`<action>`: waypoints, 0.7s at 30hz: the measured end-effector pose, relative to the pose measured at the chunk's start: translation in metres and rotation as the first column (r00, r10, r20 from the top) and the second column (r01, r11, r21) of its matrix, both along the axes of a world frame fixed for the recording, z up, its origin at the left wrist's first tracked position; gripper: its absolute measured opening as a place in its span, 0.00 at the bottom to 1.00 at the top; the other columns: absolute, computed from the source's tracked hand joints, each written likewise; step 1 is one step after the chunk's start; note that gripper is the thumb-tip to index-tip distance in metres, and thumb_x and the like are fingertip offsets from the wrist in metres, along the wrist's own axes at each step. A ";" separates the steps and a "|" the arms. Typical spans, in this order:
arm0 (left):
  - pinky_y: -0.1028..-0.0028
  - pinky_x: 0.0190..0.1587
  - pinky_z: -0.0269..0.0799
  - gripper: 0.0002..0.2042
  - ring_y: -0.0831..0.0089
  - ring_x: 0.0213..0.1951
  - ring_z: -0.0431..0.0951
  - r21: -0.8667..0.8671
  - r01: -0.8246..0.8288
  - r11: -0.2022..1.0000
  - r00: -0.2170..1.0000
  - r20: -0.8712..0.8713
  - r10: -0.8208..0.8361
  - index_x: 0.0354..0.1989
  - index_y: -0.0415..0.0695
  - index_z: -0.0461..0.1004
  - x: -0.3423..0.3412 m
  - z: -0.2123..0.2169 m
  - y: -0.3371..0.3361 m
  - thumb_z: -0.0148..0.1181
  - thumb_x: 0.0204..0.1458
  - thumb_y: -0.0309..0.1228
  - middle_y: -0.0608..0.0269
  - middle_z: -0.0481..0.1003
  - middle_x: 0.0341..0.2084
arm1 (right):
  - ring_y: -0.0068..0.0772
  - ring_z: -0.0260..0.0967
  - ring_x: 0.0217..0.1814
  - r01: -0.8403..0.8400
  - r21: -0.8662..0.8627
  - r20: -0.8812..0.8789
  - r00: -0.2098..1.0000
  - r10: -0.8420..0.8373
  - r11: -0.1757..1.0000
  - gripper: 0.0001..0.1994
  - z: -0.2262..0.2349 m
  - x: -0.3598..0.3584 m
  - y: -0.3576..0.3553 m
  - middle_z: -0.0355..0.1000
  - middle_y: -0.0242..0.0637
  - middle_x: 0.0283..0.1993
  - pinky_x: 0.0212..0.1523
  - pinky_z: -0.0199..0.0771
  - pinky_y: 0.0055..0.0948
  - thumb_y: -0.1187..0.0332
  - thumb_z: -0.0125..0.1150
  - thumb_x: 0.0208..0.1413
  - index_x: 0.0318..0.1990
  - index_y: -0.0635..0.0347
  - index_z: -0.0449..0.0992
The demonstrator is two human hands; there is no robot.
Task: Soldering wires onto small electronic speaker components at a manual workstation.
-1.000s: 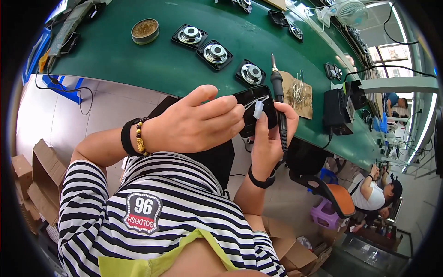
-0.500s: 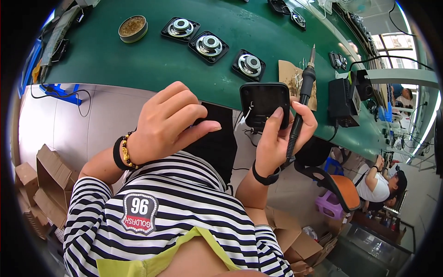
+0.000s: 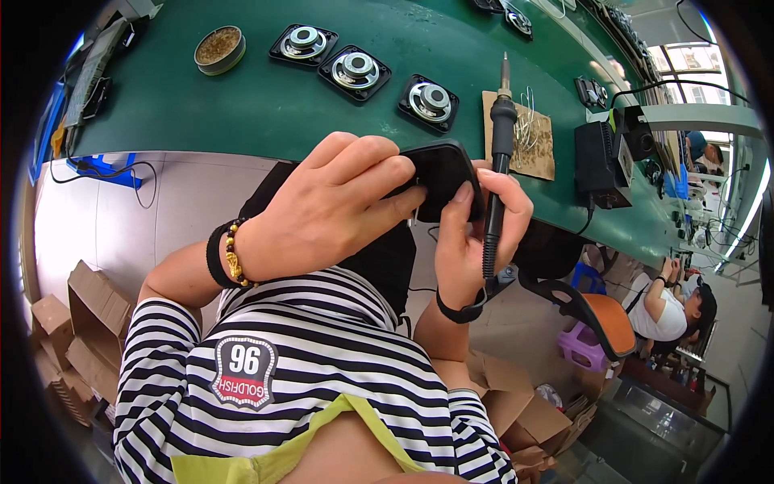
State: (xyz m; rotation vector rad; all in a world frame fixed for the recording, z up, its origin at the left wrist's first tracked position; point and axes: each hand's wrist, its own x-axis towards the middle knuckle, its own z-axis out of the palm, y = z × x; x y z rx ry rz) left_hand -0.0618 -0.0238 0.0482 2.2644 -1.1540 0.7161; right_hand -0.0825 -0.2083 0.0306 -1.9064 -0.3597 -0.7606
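Note:
A black open-faced plastic speaker housing [image 3: 446, 179] is held tilted between my hands over the bench's near edge. My right hand [image 3: 481, 218] grips its right side, thumb pressed on the rim. The same hand keeps a soldering iron [image 3: 501, 133] upright between its fingers, tip pointing away from me. My left hand [image 3: 339, 198] is closed at the housing's left side, its bent fingertips over the opening. A pale bit of wire [image 3: 415, 215] shows just under those fingers; the left thumb is hidden. Beyond lie three square-framed speakers [image 3: 355, 69], [image 3: 303, 42], [image 3: 433, 100], magnets up.
A round tin of brownish rosin [image 3: 219, 50] sits on the green bench [image 3: 201, 113]. Right of the speakers, thin wires lie on a stained brown board [image 3: 535, 147]. A black box-shaped unit [image 3: 601, 165] stands at the right edge. Cardboard boxes [image 3: 97, 298] are on the floor; another person [image 3: 669, 306] sits at right.
My left hand has moved right and up, from beside the housing onto it. The housing has tilted, and my right hand with the iron has shifted slightly left.

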 end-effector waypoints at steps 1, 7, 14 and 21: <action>0.67 0.45 0.66 0.19 0.66 0.46 0.70 0.003 0.011 1.000 1.000 -0.009 -0.011 0.42 0.46 0.79 -0.001 0.000 0.000 0.61 0.37 0.29 0.64 0.71 0.40 | 0.26 0.71 0.44 -0.016 0.000 -0.017 1.000 0.016 1.000 0.14 0.000 -0.001 0.001 0.71 0.43 0.47 0.43 0.72 0.21 0.82 0.57 0.57 0.50 0.65 0.66; 0.69 0.42 0.65 0.16 0.67 0.45 0.70 0.101 0.043 0.994 0.999 -0.001 -0.043 0.40 0.43 0.79 -0.001 0.001 0.005 0.59 0.39 0.30 0.64 0.71 0.40 | 0.25 0.74 0.40 -0.022 -0.088 -0.087 0.996 0.015 0.996 0.14 0.001 -0.007 0.007 0.75 0.43 0.44 0.40 0.74 0.22 0.81 0.60 0.56 0.49 0.65 0.70; 0.74 0.37 0.62 0.12 0.70 0.44 0.69 0.215 0.119 0.969 0.985 0.096 -0.142 0.34 0.42 0.78 0.006 0.004 0.010 0.57 0.39 0.31 0.66 0.71 0.38 | 0.26 0.75 0.35 -0.064 -0.142 -0.070 0.996 0.055 0.988 0.14 0.002 -0.007 0.007 0.76 0.41 0.43 0.37 0.75 0.22 0.81 0.62 0.54 0.48 0.64 0.73; 0.69 0.40 0.63 0.11 0.66 0.42 0.71 0.170 0.305 0.937 0.948 -0.144 -0.282 0.38 0.41 0.73 0.012 0.003 0.017 0.58 0.46 0.30 0.61 0.74 0.41 | 0.26 0.76 0.37 -0.075 -0.159 -0.066 0.996 0.065 0.985 0.14 0.000 -0.005 0.011 0.76 0.42 0.43 0.38 0.75 0.22 0.82 0.61 0.54 0.48 0.63 0.72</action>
